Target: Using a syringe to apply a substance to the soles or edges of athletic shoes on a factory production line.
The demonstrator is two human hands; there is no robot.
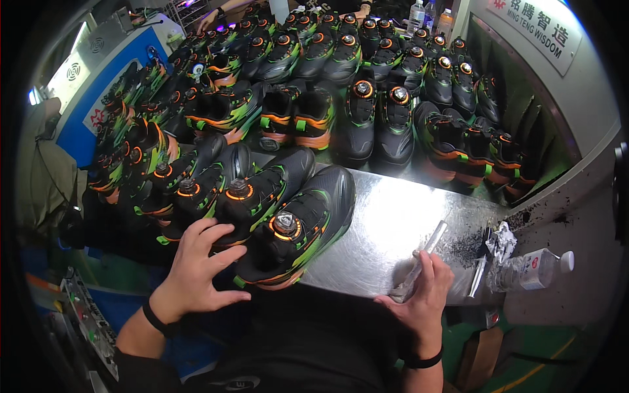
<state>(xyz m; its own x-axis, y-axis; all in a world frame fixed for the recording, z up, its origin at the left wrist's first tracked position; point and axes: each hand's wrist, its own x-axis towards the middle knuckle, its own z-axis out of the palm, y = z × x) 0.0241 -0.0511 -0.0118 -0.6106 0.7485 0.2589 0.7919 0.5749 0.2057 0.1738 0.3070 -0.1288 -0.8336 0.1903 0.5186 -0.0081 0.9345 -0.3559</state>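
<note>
Black sneakers with green and orange trim and round dial fasteners cover most of the metal table (367, 259). My left hand (193, 281) is open, its fingers spread beside the heels of the nearest sneaker (321, 206) and the sneaker to its left (265, 190). Whether the fingertips touch them I cannot tell. Over the table's near edge, my right hand (429, 298) is closed on a slim pale rod (438, 234) that slants up and away. Greyish, crumpled material shows at its lower end, partly hidden by the fingers.
On the right lie a clear plastic bottle (532, 270), crumpled white material (502, 241) and a thin white stick (479, 276), near scattered dark crumbs. A pale machine housing (557, 98) borders the right side. Across the table, a person's hand (363, 10) shows near standing bottles (417, 16).
</note>
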